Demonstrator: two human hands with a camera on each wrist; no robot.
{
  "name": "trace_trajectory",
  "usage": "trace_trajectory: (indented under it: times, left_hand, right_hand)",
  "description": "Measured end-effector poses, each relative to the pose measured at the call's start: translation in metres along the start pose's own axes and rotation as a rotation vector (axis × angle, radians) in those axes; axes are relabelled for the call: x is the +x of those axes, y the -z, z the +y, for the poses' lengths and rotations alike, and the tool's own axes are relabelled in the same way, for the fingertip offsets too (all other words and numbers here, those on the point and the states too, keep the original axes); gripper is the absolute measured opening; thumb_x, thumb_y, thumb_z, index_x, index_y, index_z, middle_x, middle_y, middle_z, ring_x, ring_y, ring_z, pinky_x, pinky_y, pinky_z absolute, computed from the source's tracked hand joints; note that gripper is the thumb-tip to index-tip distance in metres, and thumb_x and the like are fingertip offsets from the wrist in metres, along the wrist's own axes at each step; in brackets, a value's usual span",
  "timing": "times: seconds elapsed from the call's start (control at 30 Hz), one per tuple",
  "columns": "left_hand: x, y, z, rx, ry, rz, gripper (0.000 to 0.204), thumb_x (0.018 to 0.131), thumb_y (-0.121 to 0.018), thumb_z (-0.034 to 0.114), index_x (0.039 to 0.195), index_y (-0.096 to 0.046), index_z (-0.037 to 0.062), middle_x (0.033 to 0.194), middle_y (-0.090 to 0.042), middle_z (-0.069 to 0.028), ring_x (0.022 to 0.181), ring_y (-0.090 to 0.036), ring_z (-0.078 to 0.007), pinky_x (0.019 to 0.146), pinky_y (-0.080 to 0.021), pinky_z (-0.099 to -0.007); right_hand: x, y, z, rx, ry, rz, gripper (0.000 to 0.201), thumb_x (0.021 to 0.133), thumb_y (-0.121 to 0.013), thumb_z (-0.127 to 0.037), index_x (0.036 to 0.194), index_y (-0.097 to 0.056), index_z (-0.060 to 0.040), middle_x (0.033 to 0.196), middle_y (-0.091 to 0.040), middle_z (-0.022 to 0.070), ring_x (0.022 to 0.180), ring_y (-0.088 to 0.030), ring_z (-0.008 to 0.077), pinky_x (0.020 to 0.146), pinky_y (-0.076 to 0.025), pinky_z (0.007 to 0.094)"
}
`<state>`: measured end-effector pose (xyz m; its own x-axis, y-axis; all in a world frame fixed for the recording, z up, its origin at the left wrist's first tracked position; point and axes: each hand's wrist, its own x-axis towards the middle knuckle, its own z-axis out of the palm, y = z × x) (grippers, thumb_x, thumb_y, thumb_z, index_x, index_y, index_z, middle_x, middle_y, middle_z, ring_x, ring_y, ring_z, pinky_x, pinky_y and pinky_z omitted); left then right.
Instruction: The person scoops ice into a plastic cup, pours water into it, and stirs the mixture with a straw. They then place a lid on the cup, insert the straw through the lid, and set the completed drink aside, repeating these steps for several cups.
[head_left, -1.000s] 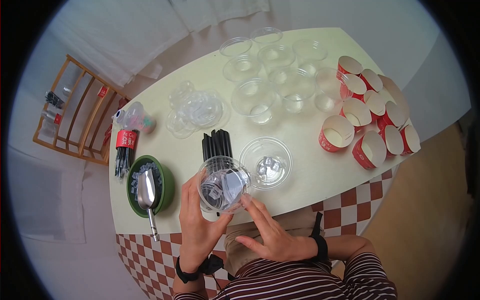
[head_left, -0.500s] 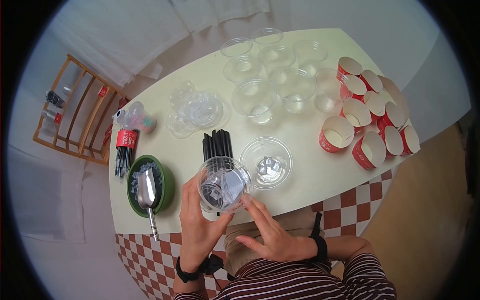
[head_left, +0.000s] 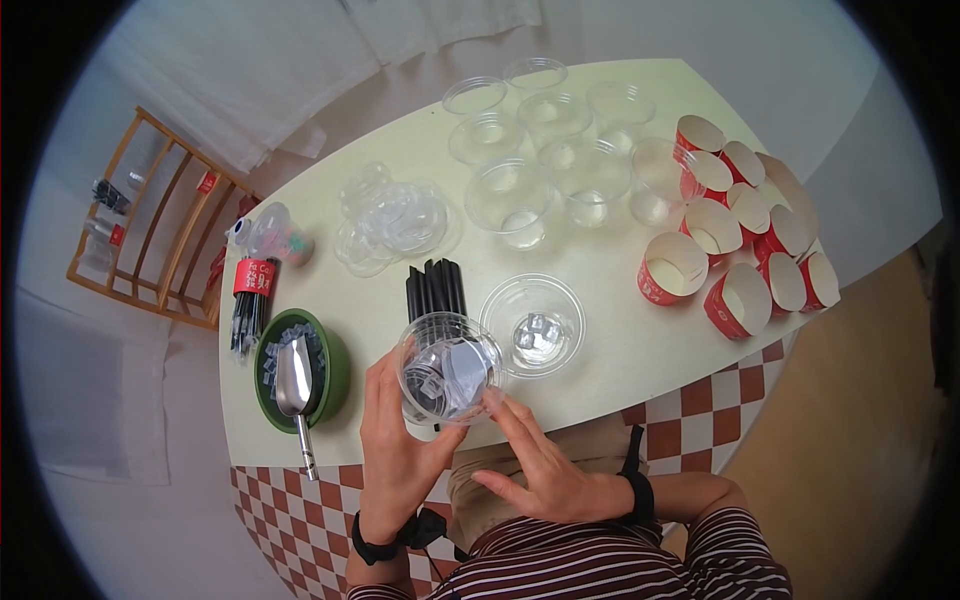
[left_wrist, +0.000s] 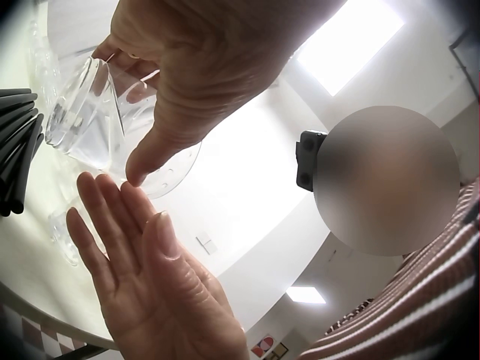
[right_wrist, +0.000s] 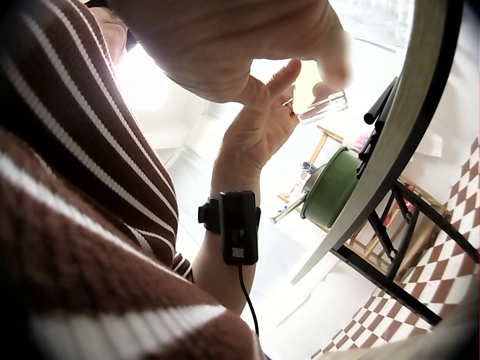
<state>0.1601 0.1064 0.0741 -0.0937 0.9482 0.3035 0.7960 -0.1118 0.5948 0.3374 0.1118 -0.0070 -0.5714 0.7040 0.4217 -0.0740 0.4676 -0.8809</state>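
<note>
In the head view a clear plastic cup (head_left: 465, 375) is tipped toward the camera, with a few ice cubes near its bottom. My left hand (head_left: 395, 435) grips it from the left side, thumb below the rim and fingers behind. My right hand (head_left: 540, 470) has its straight fingers touching the cup's lower right side. In the left wrist view the right hand (left_wrist: 154, 292) is seen palm up, fingers extended, below the cup. Just right of the held cup stands another clear cup (head_left: 555, 305) containing ice cubes. Black straws (head_left: 437, 285) lie partly hidden behind the held cup.
A green bowl (head_left: 335, 370) of ice cubes with a metal scoop (head_left: 294, 375) stands at the left. Wrapped straws (head_left: 250, 305) lie beyond it. Clear lids (head_left: 395, 220), several clear cups (head_left: 510, 195) and red paper cups (head_left: 672, 270) occupy the far and right table (head_left: 610, 370).
</note>
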Motion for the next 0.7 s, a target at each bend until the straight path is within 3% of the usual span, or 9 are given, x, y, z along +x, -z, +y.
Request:
trace_trajectory:
  times: [0.2, 0.3, 0.4, 0.6, 0.7]
  left_hand:
    - [0.0004, 0.0009, 0.0015, 0.017, -0.01, -0.005, 0.086, 0.065, -0.082, 0.001, 0.143, -0.045, -0.0028, 0.13, -0.055, -0.0207, 0.119, -0.057, -0.0361, 0.099, -0.05, -0.0419]
    - [0.0002, -0.0005, 0.0001, 0.022, -0.011, 0.024, 0.083, 0.069, -0.087, 0.011, 0.142, -0.048, 0.0001, 0.124, -0.058, -0.0163, 0.115, -0.061, -0.0302, 0.098, -0.05, -0.0399]
    - [0.0003, 0.0009, 0.0021, 0.01, -0.004, -0.004, 0.086, 0.065, -0.082, 0.0, 0.143, -0.045, -0.0026, 0.13, -0.055, -0.0207, 0.119, -0.057, -0.0361, 0.099, -0.05, -0.042]
    - [0.0004, 0.0016, 0.0028, 0.01, 0.0, -0.01, 0.086, 0.065, -0.081, 0.0, 0.143, -0.045, -0.0026, 0.131, -0.055, -0.0208, 0.12, -0.057, -0.0362, 0.099, -0.05, -0.0418]
    - [0.0003, -0.0004, 0.0001, 0.027, -0.009, 0.021, 0.083, 0.07, -0.087, 0.011, 0.142, -0.048, 0.0, 0.124, -0.058, -0.0164, 0.115, -0.061, -0.0298, 0.098, -0.05, -0.0392]
  right_hand:
    - [-0.0005, -0.0002, 0.0008, 0.015, -0.005, -0.003, 0.085, 0.096, -0.067, -0.017, 0.154, -0.014, 0.0136, 0.156, -0.024, 0.0353, 0.145, -0.031, 0.048, 0.118, -0.031, 0.0475]
    - [-0.0007, -0.0004, 0.0004, 0.015, -0.01, -0.003, 0.085, 0.096, -0.067, -0.017, 0.154, -0.014, 0.0136, 0.156, -0.024, 0.0354, 0.145, -0.031, 0.048, 0.118, -0.032, 0.0475]
    - [-0.0008, -0.0003, 0.0003, 0.01, -0.01, -0.002, 0.085, 0.096, -0.067, -0.017, 0.154, -0.014, 0.0136, 0.156, -0.024, 0.0354, 0.145, -0.03, 0.0481, 0.118, -0.031, 0.0476]
    - [-0.001, -0.0003, 0.0008, 0.012, -0.011, -0.006, 0.085, 0.096, -0.067, -0.017, 0.155, -0.013, 0.0135, 0.156, -0.024, 0.0353, 0.145, -0.03, 0.0481, 0.118, -0.031, 0.0476]
    - [-0.001, -0.0002, 0.0006, 0.011, -0.007, -0.004, 0.085, 0.096, -0.067, -0.017, 0.155, -0.013, 0.0134, 0.156, -0.023, 0.0352, 0.145, -0.03, 0.0481, 0.118, -0.031, 0.0475]
